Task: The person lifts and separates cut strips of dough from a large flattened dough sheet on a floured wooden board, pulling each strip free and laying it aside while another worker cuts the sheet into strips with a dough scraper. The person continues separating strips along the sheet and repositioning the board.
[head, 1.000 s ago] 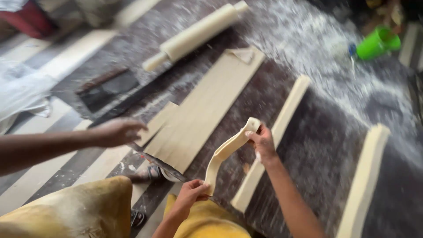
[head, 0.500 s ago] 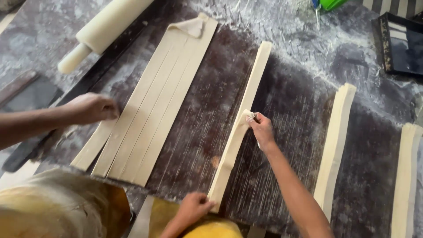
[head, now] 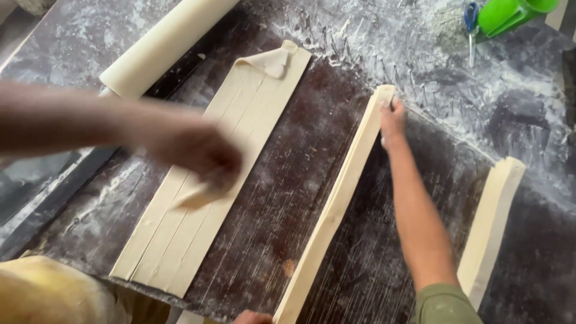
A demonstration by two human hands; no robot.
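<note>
Pins long dough strip point(head: 336, 204) at far end with right hand point(head: 393, 122), fingers clamped on it; cannot tell for left hand point(head: 252, 317). Done already: 1 folded strip point(head: 489, 222). Left flat: cut sheet point(head: 240, 120) under co-worker's hand point(head: 201, 153).

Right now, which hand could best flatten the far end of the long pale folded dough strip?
Right. The right hand touches the far end of the long pale folded dough strip; the left hand barely shows at its near end.
</note>
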